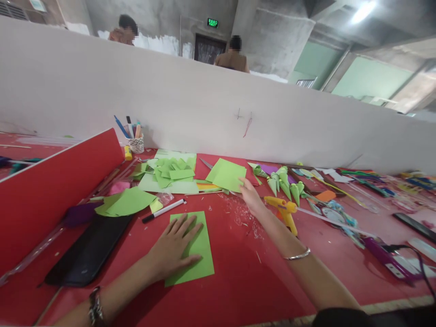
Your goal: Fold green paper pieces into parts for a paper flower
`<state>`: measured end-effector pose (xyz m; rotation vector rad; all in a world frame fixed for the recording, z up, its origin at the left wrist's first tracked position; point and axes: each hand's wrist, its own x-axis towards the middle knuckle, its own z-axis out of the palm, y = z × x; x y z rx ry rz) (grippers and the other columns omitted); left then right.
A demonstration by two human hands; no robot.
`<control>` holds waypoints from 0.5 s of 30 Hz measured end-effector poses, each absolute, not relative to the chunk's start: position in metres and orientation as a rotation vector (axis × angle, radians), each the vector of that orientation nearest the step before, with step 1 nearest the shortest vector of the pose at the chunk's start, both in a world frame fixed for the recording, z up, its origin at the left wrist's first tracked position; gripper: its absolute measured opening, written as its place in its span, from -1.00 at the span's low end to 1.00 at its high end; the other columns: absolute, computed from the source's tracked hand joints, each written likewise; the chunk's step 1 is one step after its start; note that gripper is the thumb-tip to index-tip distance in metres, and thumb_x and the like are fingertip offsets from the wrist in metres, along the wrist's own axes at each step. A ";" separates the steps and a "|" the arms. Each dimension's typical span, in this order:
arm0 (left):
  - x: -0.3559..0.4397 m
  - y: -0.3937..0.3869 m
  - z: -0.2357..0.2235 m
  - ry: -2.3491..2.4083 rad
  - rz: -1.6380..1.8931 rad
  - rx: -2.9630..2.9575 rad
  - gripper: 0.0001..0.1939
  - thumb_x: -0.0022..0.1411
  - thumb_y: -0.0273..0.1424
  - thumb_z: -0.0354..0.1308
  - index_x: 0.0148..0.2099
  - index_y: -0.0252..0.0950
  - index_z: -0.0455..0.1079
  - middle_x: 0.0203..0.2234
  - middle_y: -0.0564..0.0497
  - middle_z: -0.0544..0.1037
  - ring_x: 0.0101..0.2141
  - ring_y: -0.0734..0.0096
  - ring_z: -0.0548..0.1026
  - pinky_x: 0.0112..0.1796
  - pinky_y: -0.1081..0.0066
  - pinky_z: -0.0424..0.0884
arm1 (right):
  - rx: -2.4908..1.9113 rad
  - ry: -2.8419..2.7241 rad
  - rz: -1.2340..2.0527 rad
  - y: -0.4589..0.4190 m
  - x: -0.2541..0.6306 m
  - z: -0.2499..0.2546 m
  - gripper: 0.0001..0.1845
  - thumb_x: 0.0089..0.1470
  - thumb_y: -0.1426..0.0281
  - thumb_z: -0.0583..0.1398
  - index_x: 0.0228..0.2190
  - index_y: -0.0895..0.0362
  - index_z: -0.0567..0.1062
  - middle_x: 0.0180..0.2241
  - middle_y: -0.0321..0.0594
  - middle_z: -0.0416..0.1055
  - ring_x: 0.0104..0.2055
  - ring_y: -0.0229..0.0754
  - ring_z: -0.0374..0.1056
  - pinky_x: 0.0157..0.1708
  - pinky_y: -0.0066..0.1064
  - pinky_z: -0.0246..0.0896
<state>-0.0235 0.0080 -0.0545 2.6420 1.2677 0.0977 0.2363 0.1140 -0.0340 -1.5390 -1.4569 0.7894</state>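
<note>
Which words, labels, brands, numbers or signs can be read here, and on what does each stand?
"EXIT": on the green lit rectangular sign; characters above it are too small to read.
Yellow plastic glue gun: lettering too blurred to read.
No other text is readable.

A red tabletop spans the view, a pale, rough strip showing along the right part of its near edge. At its far edge stands a long white partition with small pen scribbles near its middle. Toward the surface's left edge, a red divider panel with a thin white top edge runs toward the partition. Beyond rises a grey concrete wall with white patches, a dark door and, above it, a lit green exit sign. Farther right, pale green wall sections flank a concrete beam; a bright tube light shines from the ceiling.
</note>
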 end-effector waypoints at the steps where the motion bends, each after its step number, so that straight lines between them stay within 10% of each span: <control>1: -0.025 0.008 -0.053 1.244 0.111 2.644 -0.29 0.12 0.07 -0.21 0.24 -0.09 -0.22 0.21 -0.02 -0.10 0.18 0.05 -0.14 0.08 0.05 -0.07 | -1.551 -1.481 0.801 0.116 0.236 -0.037 -0.57 -0.02 0.36 -0.05 -0.06 0.11 0.21 -0.32 -0.22 0.36 -0.37 -0.22 0.31 -0.39 -0.41 0.19; 9: -0.043 0.029 -0.054 1.457 0.200 2.660 -0.33 0.16 0.00 -0.19 0.23 -0.19 -0.13 0.20 -0.08 -0.03 0.15 0.12 -0.03 0.05 0.14 0.03 | -1.427 -1.859 0.913 0.076 0.222 -0.032 -0.77 0.00 0.43 0.02 -0.25 0.10 0.36 -0.46 -0.29 0.40 -0.43 -0.26 0.33 -0.33 -0.40 0.21; 15: -0.051 0.038 -0.060 1.754 0.392 2.773 -0.49 0.14 -0.11 -0.06 0.05 -0.31 0.20 0.06 -0.19 0.24 0.08 0.03 0.11 0.05 0.07 -0.06 | -0.970 -2.640 0.882 0.035 0.196 -0.017 -0.28 -0.13 0.17 0.20 0.07 0.02 0.12 0.12 -0.12 0.05 0.14 -0.06 -0.04 0.07 -0.21 -0.10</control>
